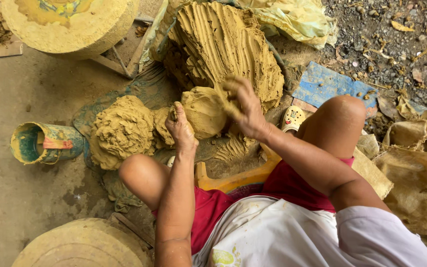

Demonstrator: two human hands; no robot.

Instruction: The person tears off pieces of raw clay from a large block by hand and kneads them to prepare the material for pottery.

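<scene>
A big mound of yellowish clay (226, 42), scored with finger grooves, rises in front of me. Below it lies a rounded clay lump (204, 110). My left hand (180, 127) grips the left edge of that lump with its fingers closed on it. My right hand (243, 106) presses on the lump's upper right side, fingers spread and smeared with clay, where the lump meets the mound. A rougher, crumbly clay heap (122, 129) sits to the left on a stained sheet. My bare knees frame the work.
A paint-stained can (43, 143) lies on its side at left. Round clay-coated slabs stand at top left (70, 24) and bottom left (82, 244). Yellow plastic sheet (292, 17) covers the mound's back. A blue board (327, 84), sacks (416, 163) and gravel lie at right.
</scene>
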